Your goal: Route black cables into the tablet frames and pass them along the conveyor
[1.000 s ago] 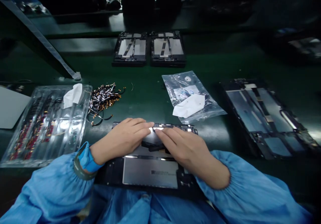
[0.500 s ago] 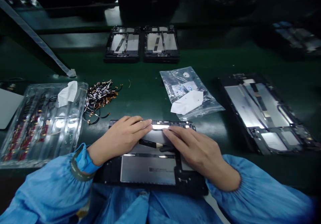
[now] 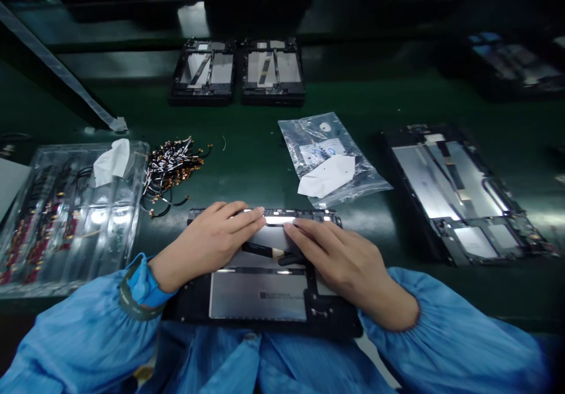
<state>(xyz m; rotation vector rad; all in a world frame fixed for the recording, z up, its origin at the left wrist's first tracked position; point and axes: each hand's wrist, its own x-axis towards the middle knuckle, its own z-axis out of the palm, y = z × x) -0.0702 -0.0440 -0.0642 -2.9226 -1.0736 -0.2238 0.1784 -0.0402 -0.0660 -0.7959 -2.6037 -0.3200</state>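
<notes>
A dark tablet frame (image 3: 260, 300) with a grey metal plate lies at the near edge of the green table. My left hand (image 3: 207, 244) rests flat on its upper left part, fingers stretched toward the top edge. My right hand (image 3: 339, 259) lies on the upper right part, fingers extended, fingertips pressing near the bright strip at the top edge. A thin black flex cable (image 3: 269, 253) shows on the plate between my two hands. Both arms wear blue sleeves; a blue wrist strap (image 3: 143, 285) sits on my left wrist.
A clear plastic tray (image 3: 66, 217) of small parts with a white tissue lies left, beside a pile of small flex cables (image 3: 170, 167). A clear bag (image 3: 329, 162) lies ahead. Another open frame (image 3: 459, 191) lies right; two frames (image 3: 238, 70) stand farther back.
My right hand slid right along the top edge and came partway back; its fingertips no longer touch those of my left hand. The black flex cable between the hands became visible.
</notes>
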